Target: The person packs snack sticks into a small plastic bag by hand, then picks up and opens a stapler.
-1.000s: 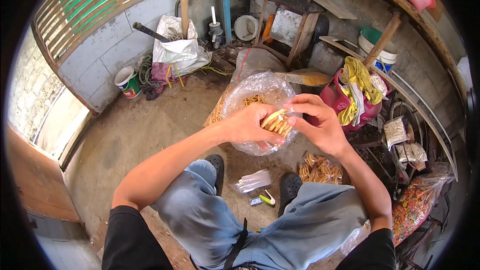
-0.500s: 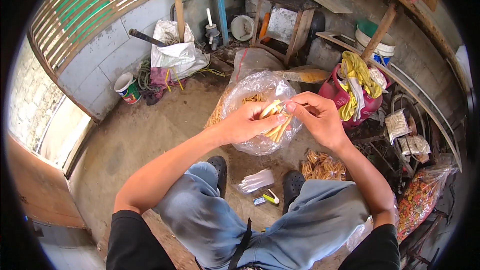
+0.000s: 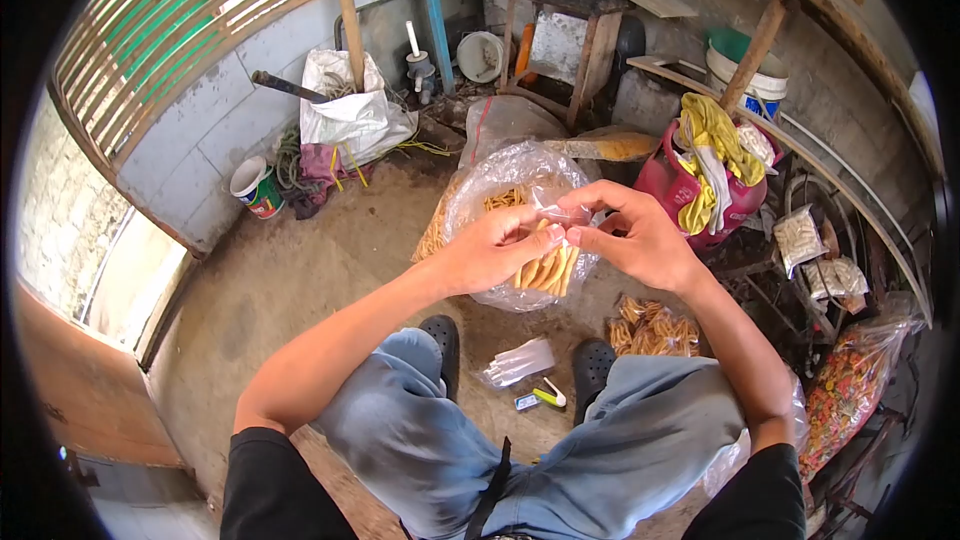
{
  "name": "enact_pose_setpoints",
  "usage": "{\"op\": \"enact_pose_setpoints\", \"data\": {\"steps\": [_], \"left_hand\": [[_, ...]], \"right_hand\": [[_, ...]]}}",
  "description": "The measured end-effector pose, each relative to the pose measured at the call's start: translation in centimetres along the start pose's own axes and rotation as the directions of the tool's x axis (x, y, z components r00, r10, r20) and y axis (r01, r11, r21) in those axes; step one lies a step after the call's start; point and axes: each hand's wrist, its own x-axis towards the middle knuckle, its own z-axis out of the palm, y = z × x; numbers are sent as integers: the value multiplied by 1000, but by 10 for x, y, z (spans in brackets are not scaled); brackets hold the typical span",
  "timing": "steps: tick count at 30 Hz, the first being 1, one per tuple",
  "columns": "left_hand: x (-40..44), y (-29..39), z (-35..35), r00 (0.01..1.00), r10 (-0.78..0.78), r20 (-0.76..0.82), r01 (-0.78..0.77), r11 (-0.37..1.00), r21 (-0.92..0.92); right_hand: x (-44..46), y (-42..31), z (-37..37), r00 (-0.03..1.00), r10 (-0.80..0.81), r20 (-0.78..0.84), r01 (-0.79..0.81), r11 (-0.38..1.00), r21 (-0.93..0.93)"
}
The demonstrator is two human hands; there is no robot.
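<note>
A small clear plastic bag of stick snacks (image 3: 543, 274) hangs below my fingers, its filled part downward. My left hand (image 3: 497, 250) is closed on its upper left edge, thumb pressed to forefinger. With thumb and forefinger, my right hand (image 3: 634, 240) pinches the clear top of the same bag. Under both hands stands a large open plastic bag (image 3: 462, 208) with loose snack sticks inside. On the floor between my feet lie a stack of clear plastic bags (image 3: 518, 362), a green and white stapler (image 3: 549, 394) and a small blue box (image 3: 526, 402).
Filled snack packets (image 3: 652, 328) lie in a heap beside my right foot. A pink gas cylinder (image 3: 705, 200) draped with yellow cloth stands farther right. A large bag of colourful snacks (image 3: 855, 375) leans at the right edge. A white sack (image 3: 350, 120) and a paint bucket (image 3: 257, 187) stand by the wall.
The small bag has turned from tilted to hanging upright, sticks pointing down. My fingers have come closer together at its top.
</note>
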Motion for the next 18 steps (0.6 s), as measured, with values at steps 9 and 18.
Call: {"op": "enact_pose_setpoints", "data": {"steps": [9,18], "left_hand": [[-3,5,-1,1000,-7,25,4,995,100],[-2,5,-3,992,-126,-11,125,992,-16]], "right_hand": [[-3,1,0,999,33,19,-29,984,-173],[0,0,1,995,-96,-1,95,984,-152]]}}
